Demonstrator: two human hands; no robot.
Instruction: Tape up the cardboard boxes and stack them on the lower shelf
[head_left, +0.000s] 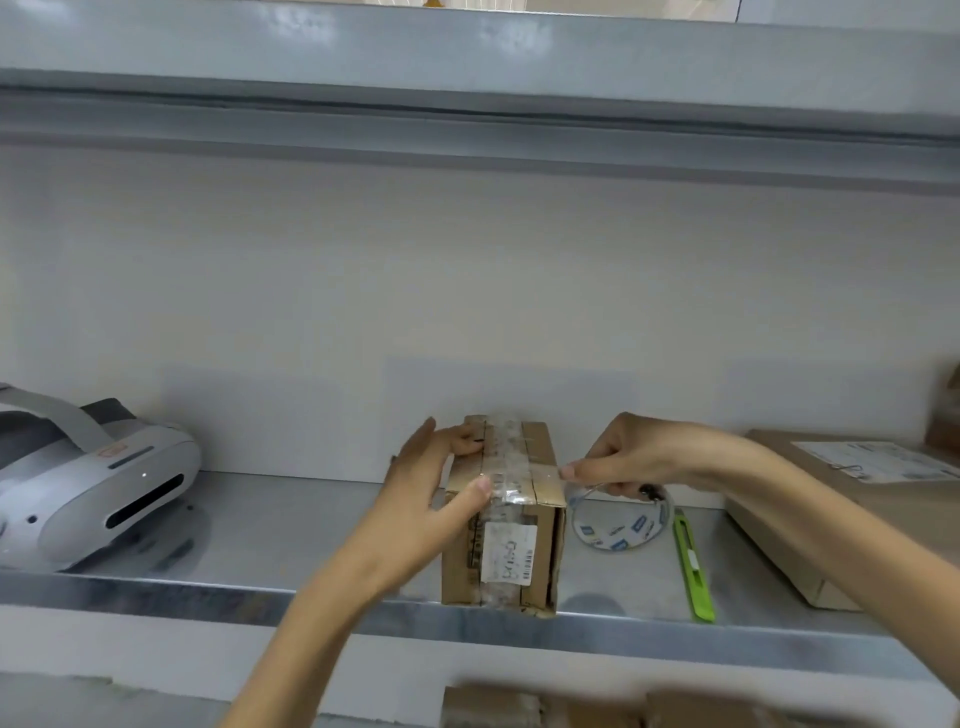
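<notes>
A small cardboard box (540, 540) stands on the metal shelf (260, 587) near its front edge, with a white label on its near face and clear tape over its top. My left hand (431, 483) rests on the box's left side, thumb pressing the tape on top. My right hand (639, 460) grips a roll of clear tape (618, 525) just right of the box and holds a strip stretched from the roll onto the box top.
A green utility knife (693, 569) lies right of the roll. A flat cardboard box (831, 514) with a paper label sits at the far right. A grey headset (88, 483) lies at the left. More cardboard (571, 709) shows below the shelf edge.
</notes>
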